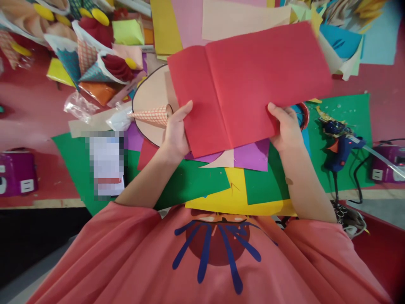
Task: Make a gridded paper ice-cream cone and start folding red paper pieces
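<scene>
A red sheet of paper with one crease toward its left side is held up above the table. My left hand pinches its lower left edge, thumb on top. Along the lower right edge my right hand grips it the same way. Beside my left hand lies a small red-checked paper cone on a round beige piece with a dark rim. The red sheet hides part of that round piece. Under the sheet, purple paper shows.
A blue glue gun lies on green card at the right. Left of my arms is a phone with a blurred screen. Paper cones with swirled tops crowd the back left. Purple boxes sit at both sides.
</scene>
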{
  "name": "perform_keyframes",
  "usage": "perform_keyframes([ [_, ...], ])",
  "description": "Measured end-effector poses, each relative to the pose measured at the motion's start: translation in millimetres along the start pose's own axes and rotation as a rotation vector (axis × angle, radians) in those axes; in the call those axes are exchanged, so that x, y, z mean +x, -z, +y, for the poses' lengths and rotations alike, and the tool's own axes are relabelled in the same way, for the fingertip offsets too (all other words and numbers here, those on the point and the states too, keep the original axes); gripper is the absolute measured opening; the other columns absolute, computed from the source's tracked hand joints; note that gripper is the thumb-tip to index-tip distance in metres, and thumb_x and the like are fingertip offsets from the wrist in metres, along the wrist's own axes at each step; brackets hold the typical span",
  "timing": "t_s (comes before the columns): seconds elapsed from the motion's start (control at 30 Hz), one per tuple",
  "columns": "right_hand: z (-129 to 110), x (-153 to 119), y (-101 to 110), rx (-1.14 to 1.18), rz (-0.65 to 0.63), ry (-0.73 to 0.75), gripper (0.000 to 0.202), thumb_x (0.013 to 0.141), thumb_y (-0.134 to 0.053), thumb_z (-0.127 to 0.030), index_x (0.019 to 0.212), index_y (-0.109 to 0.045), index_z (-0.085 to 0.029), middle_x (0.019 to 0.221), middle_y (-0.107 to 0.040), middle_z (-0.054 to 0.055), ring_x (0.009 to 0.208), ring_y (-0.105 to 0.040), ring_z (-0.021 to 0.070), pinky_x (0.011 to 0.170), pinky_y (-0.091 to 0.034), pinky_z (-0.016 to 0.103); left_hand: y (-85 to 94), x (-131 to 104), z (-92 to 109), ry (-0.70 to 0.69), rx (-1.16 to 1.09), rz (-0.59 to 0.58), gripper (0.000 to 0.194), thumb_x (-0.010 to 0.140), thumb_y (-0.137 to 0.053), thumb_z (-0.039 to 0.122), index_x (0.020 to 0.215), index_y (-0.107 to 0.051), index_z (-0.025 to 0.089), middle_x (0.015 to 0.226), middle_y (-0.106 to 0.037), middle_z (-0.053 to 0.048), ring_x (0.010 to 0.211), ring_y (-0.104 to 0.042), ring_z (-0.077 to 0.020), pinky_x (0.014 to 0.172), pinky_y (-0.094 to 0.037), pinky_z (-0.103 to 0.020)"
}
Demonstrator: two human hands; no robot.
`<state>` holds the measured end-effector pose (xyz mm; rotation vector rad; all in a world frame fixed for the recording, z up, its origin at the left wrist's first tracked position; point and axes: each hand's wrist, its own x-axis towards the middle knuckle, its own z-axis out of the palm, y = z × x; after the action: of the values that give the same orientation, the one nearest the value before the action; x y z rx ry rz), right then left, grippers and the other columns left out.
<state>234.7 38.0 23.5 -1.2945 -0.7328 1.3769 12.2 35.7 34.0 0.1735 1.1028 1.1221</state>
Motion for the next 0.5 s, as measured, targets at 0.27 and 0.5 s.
perform_keyframes([
  [0.27, -20.7, 8.9, 34.9, -0.868, 0.117, 0.479, 0.023, 0.083, -0.052, -0.011, 0.100, -0.066, -0.019, 0.105, -0.068, 0.008, 0.097, -0.064, 0.0168, 0.089, -0.050, 0.035, 2.4, 8.5, -6.3, -0.154, -0.073, -0.125, 0.027, 0.097, -0.039, 0.031, 0.095, -0.063, 0.019, 0.102, -0.072, -0.002, 0.132, -0.052, -0.0213, 0.112, -0.045, -0.041],
  [0.5, -23.5, -0.2, 29.4, -1.499, 0.152, 0.246, 0.056, 0.078, -0.060, -0.009, 0.133, -0.052, -0.014, 0.127, -0.053, 0.015, 0.125, -0.048, 0.0318, 0.108, -0.038, 0.047, -2.7, 7.3, -11.7, -0.169, -0.081, -0.147, 0.035, 0.101, -0.032, 0.035, 0.095, -0.063, 0.019, 0.110, -0.069, 0.000, 0.131, -0.054, -0.0156, 0.111, -0.045, -0.030],
])
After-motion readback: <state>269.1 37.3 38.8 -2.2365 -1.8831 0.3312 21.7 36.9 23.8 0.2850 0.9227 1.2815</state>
